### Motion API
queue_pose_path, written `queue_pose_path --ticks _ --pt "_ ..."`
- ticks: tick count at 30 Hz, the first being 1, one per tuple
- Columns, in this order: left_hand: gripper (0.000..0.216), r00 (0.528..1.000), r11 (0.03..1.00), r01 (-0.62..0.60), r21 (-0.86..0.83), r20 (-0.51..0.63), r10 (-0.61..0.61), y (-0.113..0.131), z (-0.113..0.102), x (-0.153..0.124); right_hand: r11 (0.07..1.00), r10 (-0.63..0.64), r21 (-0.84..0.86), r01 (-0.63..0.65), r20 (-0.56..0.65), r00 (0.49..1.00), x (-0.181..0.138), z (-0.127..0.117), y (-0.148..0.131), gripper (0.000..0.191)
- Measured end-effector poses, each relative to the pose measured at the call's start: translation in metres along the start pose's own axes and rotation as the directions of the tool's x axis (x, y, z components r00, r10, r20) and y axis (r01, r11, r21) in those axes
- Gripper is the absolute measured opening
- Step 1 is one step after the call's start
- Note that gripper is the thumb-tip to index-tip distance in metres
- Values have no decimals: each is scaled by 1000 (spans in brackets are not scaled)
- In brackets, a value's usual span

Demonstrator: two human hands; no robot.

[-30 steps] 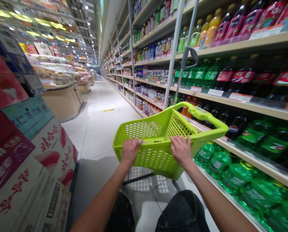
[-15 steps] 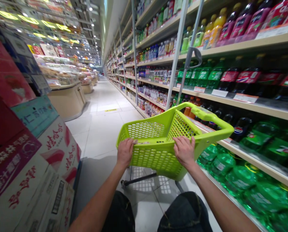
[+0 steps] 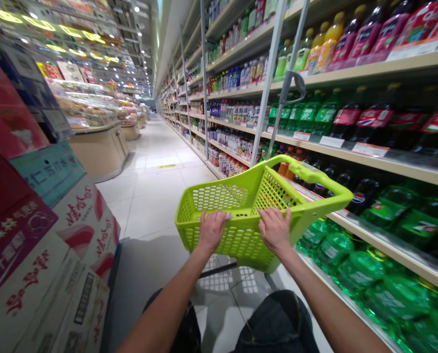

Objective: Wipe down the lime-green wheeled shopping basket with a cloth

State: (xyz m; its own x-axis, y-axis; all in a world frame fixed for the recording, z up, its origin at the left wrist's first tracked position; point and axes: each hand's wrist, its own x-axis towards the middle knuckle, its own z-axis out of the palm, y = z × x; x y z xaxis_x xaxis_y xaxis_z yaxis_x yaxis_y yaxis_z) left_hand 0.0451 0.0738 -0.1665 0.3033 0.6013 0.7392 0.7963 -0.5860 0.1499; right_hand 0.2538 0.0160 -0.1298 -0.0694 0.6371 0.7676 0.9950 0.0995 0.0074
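A lime-green plastic shopping cart [image 3: 243,245] stands sideways before my knees, its handle [image 3: 338,198] pointing toward the shelves at right. My left hand [image 3: 211,230] is closed over the near rim, around the middle of the basket side. A small pale scrap [image 3: 229,215] shows by its thumb; I cannot make out what it is. Farther right on that rim, my right hand [image 3: 275,228] grips the edge with bent fingers, close to the handle end. Part of the basket floor shows through the top, and the fingertips inside the rim are partly hidden.
Drink shelves line the right side, with large green soda bottles [image 3: 358,267] at the bottom and cola bottles [image 3: 373,117] above. A grey metal pole with a hook [image 3: 294,87] stands by them. Stacked drink cartons [image 3: 75,230] rise at left. A tiled aisle [image 3: 156,186] runs ahead past display counters [image 3: 99,152].
My left hand has slid right along the cart's rim, nearer my right hand. My right hand stays at its place on the rim. The view has shifted slightly.
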Motion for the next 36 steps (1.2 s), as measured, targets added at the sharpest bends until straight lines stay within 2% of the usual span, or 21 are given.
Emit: queue_pose_path --ticks 2,3,5,7,11,13,16,18,20,22,24,26,27,29,31,34,36 --pt "21 995 995 87 44 -57 -84 -32 -9 -15 1000 -7 -4 7 14 1000 -1 -1 1 28" --pt "22 976 981 182 73 -134 -171 -48 -13 -23 1000 0 -2 0 13 1000 -1 -1 1 27" --pt "24 910 934 348 85 -269 -314 -67 -17 -33 1000 29 7 -29 2 1000 -1 0 -1 26" --pt "25 909 938 344 54 -269 -318 -61 -14 -34 998 55 12 -55 -11 998 0 1 -4 25" --pt "25 974 987 161 3 -162 -158 -13 3 -16 999 36 7 -36 -8 999 0 3 -2 25" --pt "26 988 994 105 10 -119 -103 -5 5 -10 1000 12 6 -12 -3 1000 0 2 1 26" --pt "27 982 986 158 63 -120 -149 -30 -5 -19 1000 0 16 0 -6 1000 -1 2 3 26" --pt "28 940 949 298 102 -204 -273 -52 -12 -29 1000 14 23 -14 -11 1000 -1 3 2 25" --pt "28 905 923 372 98 -257 -338 -58 -14 -33 999 38 21 -37 -18 999 -1 3 -1 25" --pt "28 930 949 310 56 -227 -290 -41 -8 -28 999 52 17 -52 -21 998 -1 4 -3 25" --pt "26 972 985 171 2 -166 -168 -10 2 -17 999 45 14 -45 -18 999 0 3 -4 25" --pt "25 990 997 79 -26 -117 -81 15 9 -8 1000 23 12 -23 -14 1000 0 2 -3 26" --pt "25 993 998 58 -28 -97 -61 20 10 -5 1000 12 11 -11 -12 1000 -1 1 -2 26" --pt "26 995 997 72 -8 -71 -73 11 4 -8 1000 -1 10 2 -9 1000 -1 0 0 27" --pt "26 986 989 147 33 -79 -144 -17 -6 -18 1000 0 11 1 -8 1000 -2 0 1 27" --pt "28 924 930 356 88 -180 -337 -54 -18 -32 1000 23 13 -23 -11 1000 -2 2 -1 26" --pt "28 907 918 389 73 -202 -369 -50 -16 -32 999 39 15 -39 -9 999 -2 3 -4 26"
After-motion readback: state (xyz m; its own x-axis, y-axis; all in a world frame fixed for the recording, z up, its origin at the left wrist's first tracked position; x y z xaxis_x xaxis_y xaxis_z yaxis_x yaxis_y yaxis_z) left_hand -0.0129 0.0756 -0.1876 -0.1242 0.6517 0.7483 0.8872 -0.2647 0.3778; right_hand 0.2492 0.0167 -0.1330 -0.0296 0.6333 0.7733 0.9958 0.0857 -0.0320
